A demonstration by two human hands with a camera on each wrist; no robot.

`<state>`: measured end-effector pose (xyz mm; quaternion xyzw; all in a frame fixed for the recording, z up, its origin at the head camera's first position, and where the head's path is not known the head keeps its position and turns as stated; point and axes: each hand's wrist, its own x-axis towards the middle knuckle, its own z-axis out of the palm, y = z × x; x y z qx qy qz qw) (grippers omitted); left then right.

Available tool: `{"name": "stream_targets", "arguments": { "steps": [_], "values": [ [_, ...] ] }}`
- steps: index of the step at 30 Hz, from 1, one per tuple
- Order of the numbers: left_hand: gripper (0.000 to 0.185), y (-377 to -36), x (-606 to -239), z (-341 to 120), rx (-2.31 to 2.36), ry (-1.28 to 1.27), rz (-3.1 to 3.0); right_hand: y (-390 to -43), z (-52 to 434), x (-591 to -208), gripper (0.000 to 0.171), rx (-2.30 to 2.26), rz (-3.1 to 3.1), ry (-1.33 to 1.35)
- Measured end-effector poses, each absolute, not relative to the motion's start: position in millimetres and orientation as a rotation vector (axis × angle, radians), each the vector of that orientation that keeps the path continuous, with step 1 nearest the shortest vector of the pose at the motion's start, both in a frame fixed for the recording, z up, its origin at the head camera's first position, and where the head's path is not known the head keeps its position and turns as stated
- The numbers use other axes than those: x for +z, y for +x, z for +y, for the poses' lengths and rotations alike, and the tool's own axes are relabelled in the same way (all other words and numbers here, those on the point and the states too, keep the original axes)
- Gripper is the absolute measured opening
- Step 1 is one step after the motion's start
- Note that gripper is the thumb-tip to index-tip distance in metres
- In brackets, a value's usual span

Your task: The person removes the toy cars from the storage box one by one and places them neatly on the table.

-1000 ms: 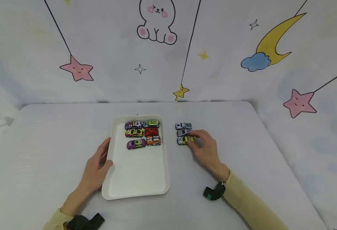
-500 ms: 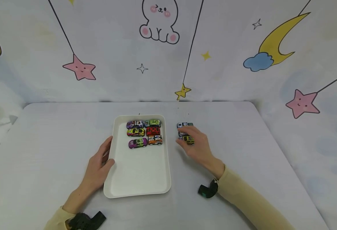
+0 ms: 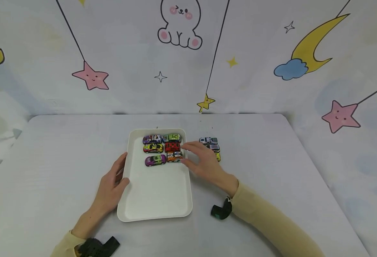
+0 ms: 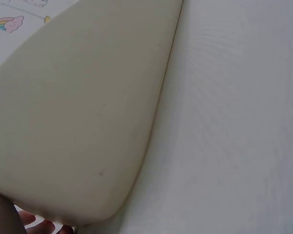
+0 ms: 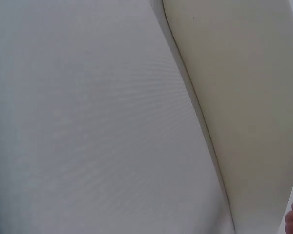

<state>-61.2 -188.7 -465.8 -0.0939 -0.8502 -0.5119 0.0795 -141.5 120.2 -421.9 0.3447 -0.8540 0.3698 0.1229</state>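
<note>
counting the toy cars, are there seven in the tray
No, the head view shows six cars in the tray, two rows of three, with the orange car nearest the right hand.

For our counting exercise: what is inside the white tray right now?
Six toy cars sit at the far end of the white tray: purple-white, green, yellow, red, purple and orange. The right hand covers the orange car's near corner.
</note>
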Motion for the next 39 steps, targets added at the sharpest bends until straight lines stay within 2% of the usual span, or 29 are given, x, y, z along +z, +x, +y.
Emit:
{"name": "stream_targets", "arguments": {
  "steps": [25,39],
  "values": [
    [0.074,-61,-468,-190,-1.541,-0.278,-2.527,-148,98,-427,0.040,0.964,-2.582,1.073],
    [0.073,-62,-468,-190,-1.546,-0.293,-2.520,-155,89,-422,0.038,0.663,-2.738,1.120]
  ]
}}
